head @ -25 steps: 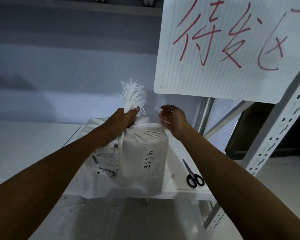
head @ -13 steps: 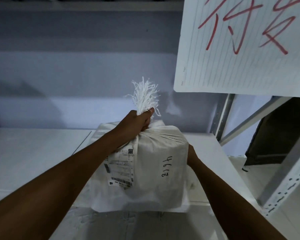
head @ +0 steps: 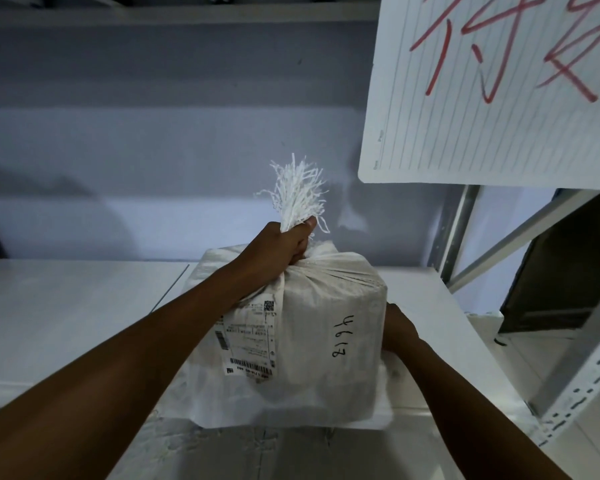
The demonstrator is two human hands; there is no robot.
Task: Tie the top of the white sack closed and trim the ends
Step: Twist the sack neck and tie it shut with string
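White woven-plastic sack (head: pixel 326 375): plain white all over, greyed in its creases, topped by a tuft of frayed white strands (head: pixel 300 199), bearing a white rectangular paper shipping label (head: pixel 250 341) printed with black text, barcodes and a square code, and black handwritten digits (head: pixel 342 336) down its front. White ruled paper sheet (head: pixel 465 140): thin grey parallel lines crossed by broad red hand-drawn strokes. Surroundings: white flat shelf board (head: pixel 66 306), pale blue-grey painted wall (head: pixel 153 150), light grey metal rack upright (head: pixel 575 393) patterned with rows of dark slots, and a black flat panel (head: pixel 561 278) at right.
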